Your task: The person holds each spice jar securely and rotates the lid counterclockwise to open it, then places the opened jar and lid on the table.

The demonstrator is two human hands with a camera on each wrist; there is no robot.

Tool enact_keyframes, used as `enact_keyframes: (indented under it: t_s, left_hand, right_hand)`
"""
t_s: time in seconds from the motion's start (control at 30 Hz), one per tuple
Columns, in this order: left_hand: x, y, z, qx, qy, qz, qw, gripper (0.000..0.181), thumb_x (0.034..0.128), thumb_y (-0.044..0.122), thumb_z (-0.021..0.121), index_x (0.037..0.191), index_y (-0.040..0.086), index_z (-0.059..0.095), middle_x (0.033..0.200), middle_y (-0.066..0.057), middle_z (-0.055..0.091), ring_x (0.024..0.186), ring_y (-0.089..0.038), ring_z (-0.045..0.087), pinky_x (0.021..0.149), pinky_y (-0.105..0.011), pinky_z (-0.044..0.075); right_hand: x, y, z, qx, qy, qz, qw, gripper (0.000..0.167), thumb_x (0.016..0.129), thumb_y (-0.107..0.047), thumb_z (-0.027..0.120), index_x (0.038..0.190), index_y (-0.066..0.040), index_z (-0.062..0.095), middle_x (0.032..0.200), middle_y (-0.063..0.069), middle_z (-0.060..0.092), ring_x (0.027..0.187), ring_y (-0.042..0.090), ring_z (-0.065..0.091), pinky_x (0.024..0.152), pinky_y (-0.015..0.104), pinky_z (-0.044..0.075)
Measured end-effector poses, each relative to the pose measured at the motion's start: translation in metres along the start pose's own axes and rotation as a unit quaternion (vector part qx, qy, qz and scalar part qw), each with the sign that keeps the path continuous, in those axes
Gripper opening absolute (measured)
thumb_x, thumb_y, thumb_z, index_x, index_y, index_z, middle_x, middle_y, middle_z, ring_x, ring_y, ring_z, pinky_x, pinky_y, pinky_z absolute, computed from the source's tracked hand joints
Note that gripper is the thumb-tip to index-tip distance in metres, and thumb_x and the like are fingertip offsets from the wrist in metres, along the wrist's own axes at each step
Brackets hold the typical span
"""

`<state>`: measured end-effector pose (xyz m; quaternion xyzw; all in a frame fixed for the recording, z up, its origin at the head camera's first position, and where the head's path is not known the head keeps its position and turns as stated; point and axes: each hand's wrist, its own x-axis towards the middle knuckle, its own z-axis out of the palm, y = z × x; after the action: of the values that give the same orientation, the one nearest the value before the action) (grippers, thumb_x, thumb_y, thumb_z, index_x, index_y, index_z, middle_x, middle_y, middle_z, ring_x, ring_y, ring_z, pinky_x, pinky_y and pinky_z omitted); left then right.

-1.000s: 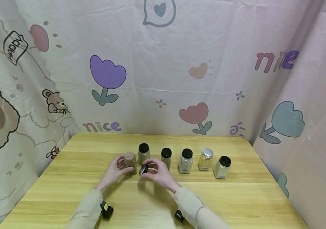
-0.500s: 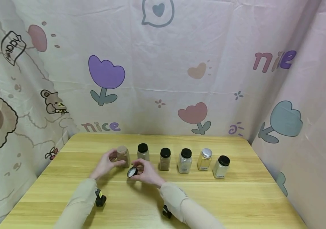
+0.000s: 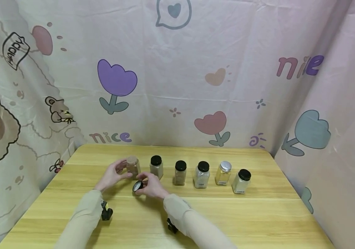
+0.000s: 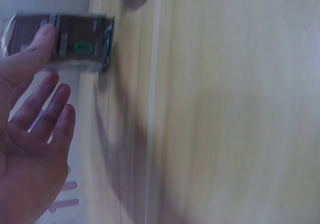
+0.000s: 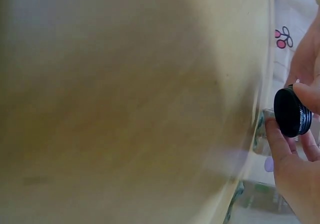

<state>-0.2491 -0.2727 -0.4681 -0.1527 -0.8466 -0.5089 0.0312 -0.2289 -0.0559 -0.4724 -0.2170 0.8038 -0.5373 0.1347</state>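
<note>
The left hand point(image 3: 111, 176) is holding a brown jar point(image 3: 132, 167) (upright is probably safest). The right hand point(image 3: 153, 186) is pinching a black lid point(image 3: 138, 186).

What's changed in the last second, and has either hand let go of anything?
The left hand has shifted the brown jar left and a little farther back. The right hand has carried the black lid left too, turning its underside more into the head view. Neither hand took or released anything. The silver-lidded jar and four black-lidded jars stayed put.
</note>
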Motion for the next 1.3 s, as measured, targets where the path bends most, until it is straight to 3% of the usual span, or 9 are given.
enact_keyframes:
  t_s: [0.23, 0.4, 0.57, 0.83, 0.93, 1.07, 1.2, 1.3]
  left_hand:
    - [-0.011, -0.005, -0.019, 0.011, -0.002, 0.002, 0.9999, 0.064, 0.0859, -0.011, 0.067, 0.142, -0.017, 0.039, 0.142, -0.040, 0.047, 0.132, -0.057, 0.046, 0.113, -0.063, 0.036]
    - [-0.017, -0.008, -0.025, 0.026, 0.006, -0.015, 0.9995, 0.060, 0.0884, -0.013, 0.062, 0.143, -0.016, 0.038, 0.143, -0.040, 0.046, 0.132, -0.056, 0.047, 0.110, -0.059, 0.043]
    - [-0.021, -0.008, -0.025, 0.033, 0.001, -0.020, 0.9993, 0.059, 0.0899, -0.013, 0.061, 0.144, -0.015, 0.037, 0.142, -0.040, 0.047, 0.132, -0.056, 0.047, 0.109, -0.059, 0.044]
    - [-0.022, -0.008, -0.021, 0.034, -0.006, -0.031, 0.9989, 0.060, 0.0908, -0.013, 0.059, 0.146, -0.014, 0.035, 0.143, -0.040, 0.046, 0.133, -0.056, 0.046, 0.111, -0.059, 0.043]
    - [-0.022, -0.009, -0.020, 0.029, -0.006, -0.030, 0.9991, 0.060, 0.0915, -0.013, 0.059, 0.146, -0.014, 0.035, 0.144, -0.040, 0.046, 0.133, -0.056, 0.046, 0.110, -0.059, 0.044]
    - [-0.022, -0.009, -0.019, 0.028, -0.003, -0.020, 0.9994, 0.060, 0.0909, -0.014, 0.060, 0.145, -0.015, 0.035, 0.142, -0.041, 0.047, 0.131, -0.056, 0.048, 0.108, -0.057, 0.047]
    - [-0.025, -0.004, -0.014, 0.029, 0.033, -0.023, 0.9988, 0.062, 0.0881, -0.021, 0.055, 0.146, -0.016, 0.033, 0.140, -0.042, 0.047, 0.130, -0.056, 0.049, 0.108, -0.056, 0.046]
    - [-0.026, 0.003, -0.006, 0.040, 0.110, -0.037, 0.9925, 0.060, 0.0887, -0.022, 0.050, 0.146, -0.013, 0.035, 0.139, -0.039, 0.050, 0.128, -0.051, 0.052, 0.113, -0.055, 0.043]
  right_hand:
    - [0.010, 0.000, 0.009, -0.034, 0.002, -0.002, 0.9994, 0.049, 0.075, 0.003, 0.084, 0.120, -0.003, 0.064, 0.113, 0.007, 0.066, 0.104, 0.018, 0.069, 0.087, 0.019, 0.057]
    - [0.016, -0.002, 0.016, -0.105, -0.006, -0.016, 0.9943, 0.048, 0.076, 0.000, 0.085, 0.119, -0.004, 0.065, 0.110, 0.007, 0.068, 0.093, 0.009, 0.063, 0.081, 0.015, 0.053]
    - [0.021, -0.005, 0.022, -0.202, -0.006, -0.044, 0.9785, 0.047, 0.077, -0.006, 0.085, 0.120, -0.007, 0.065, 0.111, 0.005, 0.069, 0.097, 0.008, 0.060, 0.088, 0.016, 0.050]
    - [0.025, -0.007, 0.028, -0.310, 0.020, -0.057, 0.9489, 0.047, 0.077, -0.014, 0.087, 0.119, -0.013, 0.065, 0.112, 0.000, 0.071, 0.102, 0.009, 0.063, 0.089, 0.016, 0.052]
    - [0.024, -0.008, 0.030, -0.339, 0.032, -0.051, 0.9390, 0.047, 0.077, -0.016, 0.087, 0.119, -0.015, 0.065, 0.116, 0.000, 0.071, 0.106, 0.010, 0.065, 0.090, 0.017, 0.053]
    - [0.022, -0.010, 0.030, -0.350, 0.037, -0.038, 0.9351, 0.050, 0.077, -0.020, 0.089, 0.120, -0.017, 0.065, 0.117, 0.000, 0.071, 0.106, 0.012, 0.066, 0.088, 0.018, 0.054]
    - [0.018, -0.011, 0.026, -0.354, 0.033, -0.048, 0.9336, 0.051, 0.077, -0.024, 0.089, 0.121, -0.015, 0.065, 0.119, 0.001, 0.071, 0.108, 0.014, 0.067, 0.090, 0.021, 0.056]
    - [0.014, -0.011, 0.019, -0.342, 0.030, -0.056, 0.9375, 0.050, 0.078, -0.024, 0.088, 0.122, -0.013, 0.066, 0.121, 0.001, 0.071, 0.110, 0.014, 0.067, 0.093, 0.023, 0.056]
